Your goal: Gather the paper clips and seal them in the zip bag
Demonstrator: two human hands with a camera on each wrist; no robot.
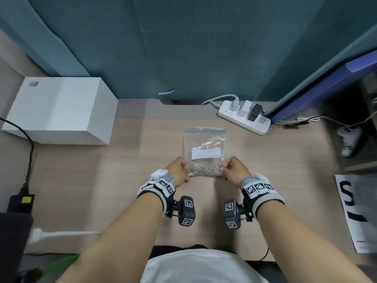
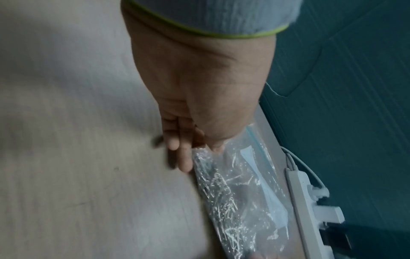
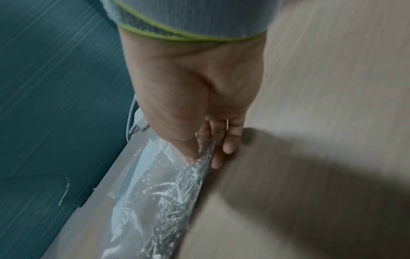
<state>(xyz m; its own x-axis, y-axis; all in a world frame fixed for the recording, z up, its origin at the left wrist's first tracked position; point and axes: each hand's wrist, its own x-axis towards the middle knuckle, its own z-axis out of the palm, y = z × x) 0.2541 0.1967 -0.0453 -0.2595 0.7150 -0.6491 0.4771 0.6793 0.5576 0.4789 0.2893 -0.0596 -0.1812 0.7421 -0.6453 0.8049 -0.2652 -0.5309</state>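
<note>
We saw a see-through zip bag with a blue strip on top and a white label. The paper clips inside were shiny silver. The table was light brown, the wall dark green, the box white.

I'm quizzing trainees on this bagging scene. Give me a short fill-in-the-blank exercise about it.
1. Both hands hold the zip bag by its ____ end, where the paper clips are piled.
2. The bag's blue zip strip points ____ from the person.
3. The power strip lies to the bag's ____.
4. The white box stands on the person's ____ side.

Missing words: near; away; right; left
</note>
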